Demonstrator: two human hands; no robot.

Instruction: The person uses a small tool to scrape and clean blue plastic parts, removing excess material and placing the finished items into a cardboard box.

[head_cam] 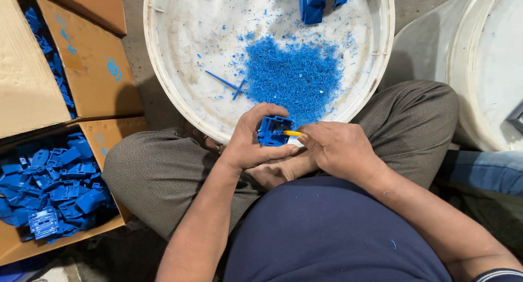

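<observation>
A blue plastic part (274, 130), square and boxy, sits pinched in the left hand (251, 140) just over the near rim of a white tub (180, 91). The right hand (338, 148) grips a yellow-handled tool (292, 133), its tip touching the part. Blue shavings (294, 78) heap in the tub. On the left, a cardboard box (109, 132) holds more blue parts (52, 187).

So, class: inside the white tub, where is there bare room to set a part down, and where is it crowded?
The white tub is barest on its left side, between the rim and the two loose blue strips. The middle is crowded with a heap of blue shavings, and blue parts sit at the top edge.
</observation>
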